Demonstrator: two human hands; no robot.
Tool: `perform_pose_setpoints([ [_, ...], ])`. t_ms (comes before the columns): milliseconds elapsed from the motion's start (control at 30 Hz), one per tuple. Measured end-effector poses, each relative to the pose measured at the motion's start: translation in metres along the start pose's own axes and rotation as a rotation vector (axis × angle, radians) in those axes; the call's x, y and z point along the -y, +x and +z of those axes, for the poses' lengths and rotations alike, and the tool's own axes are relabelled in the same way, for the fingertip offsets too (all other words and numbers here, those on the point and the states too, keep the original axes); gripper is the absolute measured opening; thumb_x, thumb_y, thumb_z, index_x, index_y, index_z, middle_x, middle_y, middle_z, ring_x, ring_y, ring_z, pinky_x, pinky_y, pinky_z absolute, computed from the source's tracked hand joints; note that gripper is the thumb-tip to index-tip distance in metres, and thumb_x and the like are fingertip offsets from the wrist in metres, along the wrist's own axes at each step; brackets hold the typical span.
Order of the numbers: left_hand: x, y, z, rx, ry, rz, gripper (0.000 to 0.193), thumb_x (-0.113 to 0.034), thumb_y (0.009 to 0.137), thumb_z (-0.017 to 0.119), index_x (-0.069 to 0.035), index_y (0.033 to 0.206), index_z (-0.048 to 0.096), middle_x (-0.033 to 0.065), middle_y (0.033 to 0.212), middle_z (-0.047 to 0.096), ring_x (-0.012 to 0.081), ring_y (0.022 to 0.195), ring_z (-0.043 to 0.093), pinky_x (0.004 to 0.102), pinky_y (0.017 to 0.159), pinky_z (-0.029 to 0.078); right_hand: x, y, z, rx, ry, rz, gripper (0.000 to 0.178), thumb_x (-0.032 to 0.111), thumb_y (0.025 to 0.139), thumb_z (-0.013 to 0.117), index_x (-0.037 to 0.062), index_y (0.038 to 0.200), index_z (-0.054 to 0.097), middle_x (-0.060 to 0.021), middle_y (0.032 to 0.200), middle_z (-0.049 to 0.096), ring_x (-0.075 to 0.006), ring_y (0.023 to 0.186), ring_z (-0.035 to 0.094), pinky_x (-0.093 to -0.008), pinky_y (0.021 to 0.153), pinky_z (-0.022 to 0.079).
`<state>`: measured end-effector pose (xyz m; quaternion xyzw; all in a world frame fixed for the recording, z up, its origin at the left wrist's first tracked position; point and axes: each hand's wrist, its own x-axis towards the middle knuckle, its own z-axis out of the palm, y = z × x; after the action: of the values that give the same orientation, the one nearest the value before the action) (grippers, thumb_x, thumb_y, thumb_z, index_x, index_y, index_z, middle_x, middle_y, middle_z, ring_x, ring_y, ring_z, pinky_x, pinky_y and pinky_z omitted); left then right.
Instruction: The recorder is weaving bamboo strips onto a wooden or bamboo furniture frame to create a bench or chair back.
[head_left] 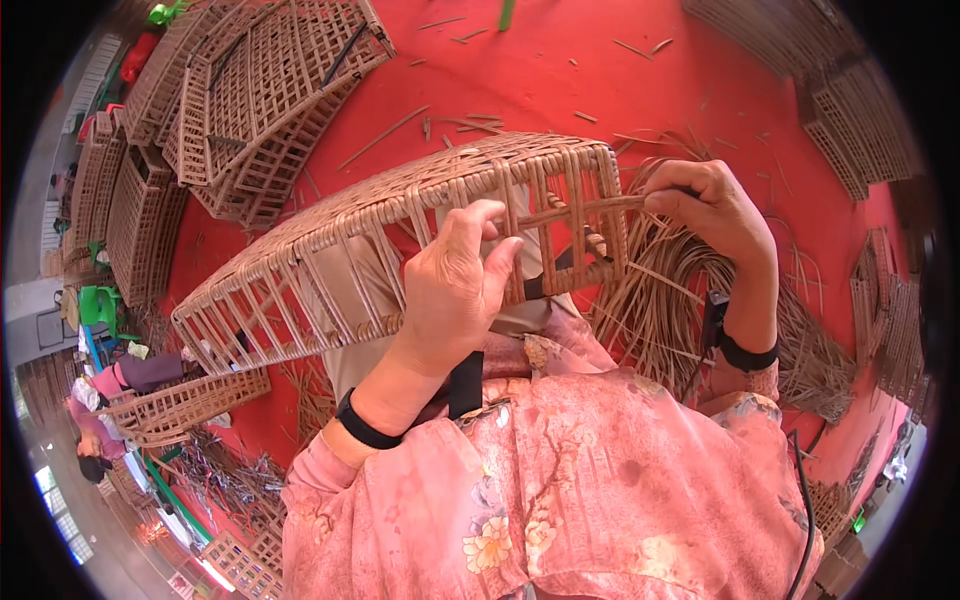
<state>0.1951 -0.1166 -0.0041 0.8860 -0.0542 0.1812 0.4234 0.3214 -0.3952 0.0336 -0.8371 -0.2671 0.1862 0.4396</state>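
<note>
Right grip [712, 212] hides part of the brown strand [590, 208] it pinches.

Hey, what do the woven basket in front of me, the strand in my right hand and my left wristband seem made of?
The woven basket looks like rattan or plastic imitation: brown, slightly glossy strips wrap its rim. The strand is probably the same, given its matching brown. The left wristband seems matte fabric or rubber, dark and without shine.
</note>
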Motion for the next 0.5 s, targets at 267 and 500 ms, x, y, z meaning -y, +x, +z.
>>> perform_pose_setpoints([
  [267,-0.014,0.003,-0.016,0.146,0.409,-0.023,0.029,-0.014,0.089,0.073,-0.005,0.116,0.065,0.0101,0.084,0.064,0.0297,0.068,0.066,0.0380,0.060,0.052,-0.013,0.006,0.003,0.043,0.054,-0.003,0.015,0.016,0.093,0.069,0.0024,0.089,0.072,0.0023,0.066,0.057,-0.0056,0.059,0.050,-0.0256,0.053,0.040],
  [500,-0.007,0.004,-0.020,0.119,0.192,0.000,0.010,-0.012,0.090,0.069,-0.005,0.097,0.070,0.0097,0.079,0.064,0.0303,0.069,0.066,0.0384,0.060,0.051,-0.021,0.005,0.006,0.045,0.108,0.058,0.016,0.017,0.092,0.070,0.0009,0.089,0.072,0.0024,0.068,0.057,-0.0052,0.063,0.050,-0.0261,0.055,0.040],
])
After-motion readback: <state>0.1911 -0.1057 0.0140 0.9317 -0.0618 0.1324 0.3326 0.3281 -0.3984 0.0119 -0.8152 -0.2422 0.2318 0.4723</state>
